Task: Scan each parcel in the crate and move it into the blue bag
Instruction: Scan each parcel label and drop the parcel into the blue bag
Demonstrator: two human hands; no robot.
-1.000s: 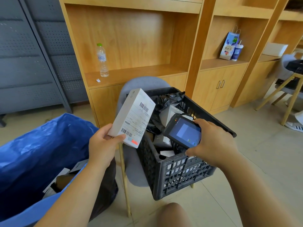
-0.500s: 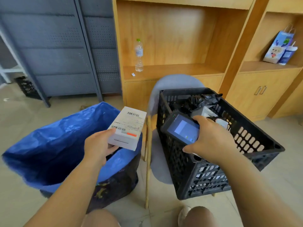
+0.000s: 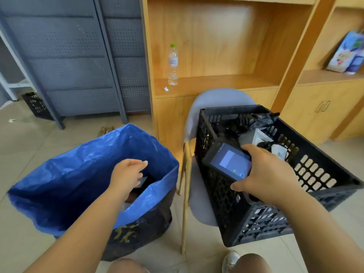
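Left hand (image 3: pixel 127 174), fingers relaxed and empty, hangs over the open blue bag (image 3: pixel 69 184). Right hand (image 3: pixel 269 174) grips the handheld scanner (image 3: pixel 228 162) over the black crate (image 3: pixel 319 174) of parcels (image 3: pixel 254 137).

Bright daylight, soft blur, wide-angle warp

The tiled floor (image 3: pixel 39 154) carries the blue bag (image 3: pixel 78 174), standing open-mouthed, and just beside it a grey chair (image 3: pixel 216 97) on wooden legs. The black crate (image 3: pixel 232 109) sits on the chair seat. Farther left, a small black basket (image 3: pixel 36 105) rests on the floor against a grey metal cabinet (image 3: pixel 78 56). On the wooden shelf (image 3: pixel 216 83) behind the chair stand an upright water bottle (image 3: pixel 173 65) and, near it, a white scrap (image 3: pixel 166 88).
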